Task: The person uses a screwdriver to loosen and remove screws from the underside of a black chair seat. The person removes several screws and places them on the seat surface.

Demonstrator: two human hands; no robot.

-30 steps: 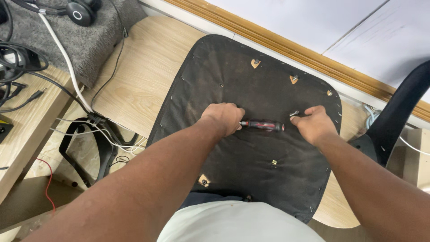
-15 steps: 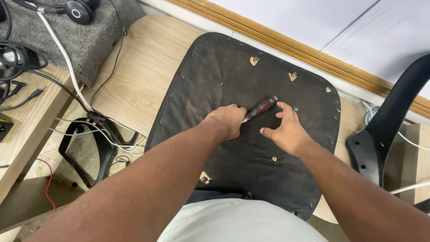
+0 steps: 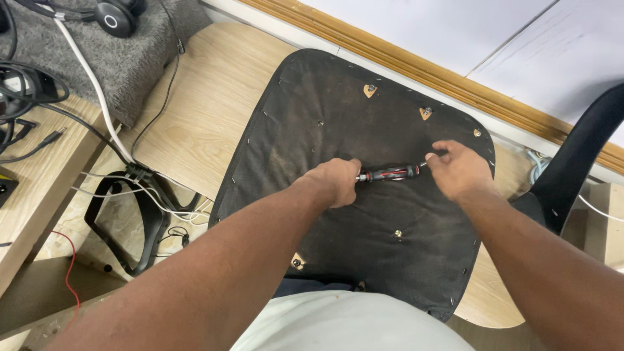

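Observation:
A black fabric-covered chair seat (image 3: 338,117) lies upside down on a light wooden table, with small bolt holes showing in its underside. My left hand (image 3: 335,181) is closed around one end of a red-and-black screwdriver (image 3: 390,173), which lies nearly level over the seat's middle. My right hand (image 3: 458,170) pinches the other end, at the metal shaft, with its fingers curled. Both forearms reach in from the bottom of the view.
Black headphones (image 3: 117,14) rest on a grey mat (image 3: 97,58) at the top left. White and black cables (image 3: 104,123) trail across the table edge. A black chair armrest (image 3: 130,221) lies at the left, and a black chair back (image 3: 578,162) stands at the right.
The screwdriver tilted up half a second ago with my right hand open beside it; now it lies level again and my right hand holds its far end.

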